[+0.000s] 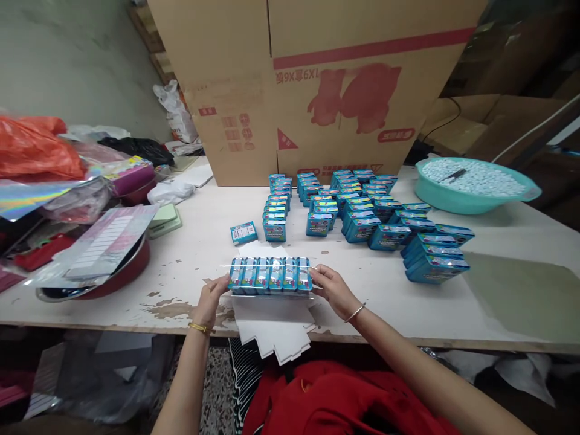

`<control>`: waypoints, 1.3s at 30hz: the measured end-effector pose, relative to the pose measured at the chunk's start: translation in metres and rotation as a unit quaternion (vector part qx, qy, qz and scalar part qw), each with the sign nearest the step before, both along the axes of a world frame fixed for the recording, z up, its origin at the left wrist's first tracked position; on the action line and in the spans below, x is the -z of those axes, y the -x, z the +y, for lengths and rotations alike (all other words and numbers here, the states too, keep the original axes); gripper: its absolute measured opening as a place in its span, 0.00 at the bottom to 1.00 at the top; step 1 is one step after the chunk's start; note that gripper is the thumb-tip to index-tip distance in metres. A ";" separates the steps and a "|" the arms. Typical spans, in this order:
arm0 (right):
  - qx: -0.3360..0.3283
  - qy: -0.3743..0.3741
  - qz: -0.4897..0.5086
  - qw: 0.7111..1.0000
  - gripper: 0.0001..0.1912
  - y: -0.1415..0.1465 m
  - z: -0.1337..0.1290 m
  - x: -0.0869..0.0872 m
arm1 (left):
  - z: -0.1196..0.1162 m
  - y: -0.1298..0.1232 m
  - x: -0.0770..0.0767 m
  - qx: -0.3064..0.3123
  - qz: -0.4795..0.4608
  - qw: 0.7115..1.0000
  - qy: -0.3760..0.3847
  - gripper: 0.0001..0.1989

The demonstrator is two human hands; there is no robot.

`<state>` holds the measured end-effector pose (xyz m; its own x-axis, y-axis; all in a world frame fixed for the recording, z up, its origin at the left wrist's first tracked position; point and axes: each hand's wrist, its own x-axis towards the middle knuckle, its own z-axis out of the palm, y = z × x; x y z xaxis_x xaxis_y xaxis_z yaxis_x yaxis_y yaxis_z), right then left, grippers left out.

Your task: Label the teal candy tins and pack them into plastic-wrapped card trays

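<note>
A row of small blue candy boxes [270,275], with clear plastic film around it, is between my hands above the table's front part. My left hand [212,302] grips its left end, and my right hand [334,291] pinches the right end, where the film sticks out. Beneath the row lies a stack of white card pieces [272,326] that overhangs the table edge. One loose blue box [243,232] rests flat just behind the row. Farther back, many more blue boxes [360,226] stand in several lines.
A large cardboard carton [244,78] rises behind the boxes. At the right back sits a turquoise basin [480,202] full of small pale pieces. To the left are a red bowl [131,272] with printed sheets, a pale green pad [165,220] and an orange plastic bag [36,148].
</note>
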<state>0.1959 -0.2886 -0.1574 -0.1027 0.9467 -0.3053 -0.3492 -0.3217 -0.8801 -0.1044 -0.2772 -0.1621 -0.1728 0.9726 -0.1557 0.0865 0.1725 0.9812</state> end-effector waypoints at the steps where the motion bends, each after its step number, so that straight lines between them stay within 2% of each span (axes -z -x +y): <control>1: 0.002 0.004 0.001 1.000 0.27 -0.001 0.001 0.001 | 0.001 -0.001 -0.001 0.008 0.004 1.000 0.002 0.24; 4: 0.006 0.009 0.008 1.000 0.26 -0.003 0.002 0.004 | 0.003 -0.003 -0.004 0.023 0.015 1.000 0.005 0.24; 14: 0.012 0.013 0.043 0.999 0.24 -0.004 0.005 -0.001 | 0.008 -0.003 -0.010 0.015 0.024 1.000 -0.006 0.25; 19: 0.007 0.023 0.042 0.999 0.24 -0.007 0.007 0.002 | 0.011 -0.005 -0.012 0.006 0.035 0.999 0.016 0.27; 23: -0.007 0.030 0.031 0.999 0.25 -0.009 0.008 0.001 | 0.014 -0.005 -0.018 0.031 0.035 0.998 0.050 0.29; 25: 0.013 0.022 -0.006 1.000 0.26 -0.007 0.009 0.000 | 0.019 -0.004 -0.021 0.002 0.036 0.998 0.053 0.29; 28: 0.069 -0.029 -0.114 0.991 0.28 -0.003 0.012 0.001 | 0.029 -0.008 -0.028 -0.094 0.059 0.994 0.020 0.24; 31: 0.075 -0.096 -0.185 0.975 0.30 -0.002 0.010 0.002 | 0.029 -0.025 -0.040 -0.120 0.072 0.990 -0.012 0.17; 36: 0.054 -0.169 -0.248 0.952 0.28 -0.018 -0.003 -0.008 | 0.002 -0.048 -0.051 -0.177 0.046 0.983 -0.002 0.13; 37: 0.038 -0.178 -0.258 0.949 0.26 -0.021 -0.002 -0.014 | -0.008 -0.047 -0.051 -0.192 0.037 0.981 -0.003 0.12; 39: -0.036 -0.188 -0.254 0.948 0.23 -0.021 -0.001 -0.032 | -0.039 -0.042 -0.051 -0.229 0.019 0.973 -0.012 0.13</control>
<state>0.2174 -0.2901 -0.1258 -0.1011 0.9946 0.0252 0.1623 0.0415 -0.9859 -0.0622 -0.3158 -0.1113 -0.5941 0.7955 -0.1194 0.0416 0.1786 0.9830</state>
